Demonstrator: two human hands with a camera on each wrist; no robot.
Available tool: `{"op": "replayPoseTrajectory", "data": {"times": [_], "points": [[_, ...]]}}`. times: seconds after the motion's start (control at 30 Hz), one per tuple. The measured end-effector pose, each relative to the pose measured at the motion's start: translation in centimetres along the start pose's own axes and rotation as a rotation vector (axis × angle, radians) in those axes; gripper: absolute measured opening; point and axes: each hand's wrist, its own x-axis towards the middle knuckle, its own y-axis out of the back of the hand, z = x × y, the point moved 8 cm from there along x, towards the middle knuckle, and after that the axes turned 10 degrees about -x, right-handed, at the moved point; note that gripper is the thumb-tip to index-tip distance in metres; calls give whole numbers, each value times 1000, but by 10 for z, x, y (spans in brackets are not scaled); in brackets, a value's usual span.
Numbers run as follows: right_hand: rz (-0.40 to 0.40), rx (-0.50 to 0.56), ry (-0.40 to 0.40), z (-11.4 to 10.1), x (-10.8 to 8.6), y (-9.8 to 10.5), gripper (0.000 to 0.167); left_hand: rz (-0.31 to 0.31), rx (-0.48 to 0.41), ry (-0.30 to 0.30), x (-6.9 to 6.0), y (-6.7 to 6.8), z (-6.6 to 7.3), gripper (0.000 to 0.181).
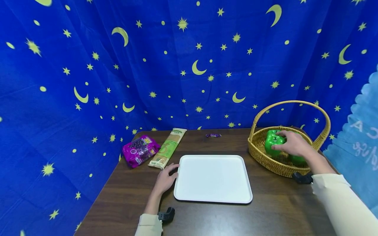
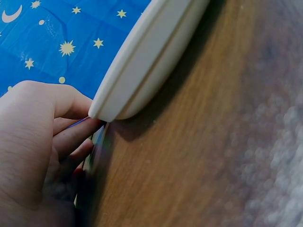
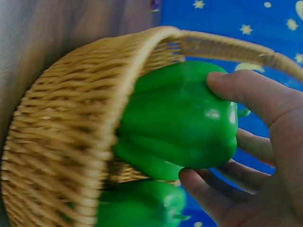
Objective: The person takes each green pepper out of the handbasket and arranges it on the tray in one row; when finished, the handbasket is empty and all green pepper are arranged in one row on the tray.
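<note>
A green pepper [image 1: 273, 144] is gripped by the right hand [image 1: 293, 144], the thumb being pressed to its upper side and the fingers bent about its stem end and underside. The pepper is thus placed directly at the fingertips of the right hand, well apart from the left hand [image 1: 166, 180], and is held within the wicker basket [image 1: 265, 165], beneath the raised handle. In the right wrist view, at least 1 other green pepper [image 3: 142, 205] is seen lower in the basket, below the gripped 1.

The left hand is set at the left edge of a white tray [image 1: 212, 178], near its far corner. The rim is met by the thumb and a finger; whether it is pinched or only touched cannot be told. The tray is laid flat on the brown counter [image 1: 127, 193], between the 2 hands, with the basket to its right.

Beyond the left hand, a purple packet [image 1: 141, 150] and a long packet with a green label [image 1: 168, 149] are laid side by side. A small purple wrapped piece [image 1: 213, 135] is placed behind the tray, near the far edge. The counter is backed by a blue curtain [image 1: 165, 72] patterned with yellow moons and stars.
</note>
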Motion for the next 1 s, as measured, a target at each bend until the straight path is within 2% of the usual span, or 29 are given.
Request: {"op": "replayPoseTrajectory", "data": {"times": [0.37, 0.53, 0.73, 1.0], "points": [[99, 13, 43, -41, -6, 41, 77, -3, 9, 3, 0, -1, -3, 36], [116, 44, 79, -67, -3, 49, 75, -1, 4, -1, 1, 1, -1, 36], [105, 79, 125, -92, 1, 41, 74, -3, 12, 5, 1, 2, -2, 36], [69, 142, 130, -115, 16, 10, 73, -12, 2, 7, 0, 1, -1, 36]]}}
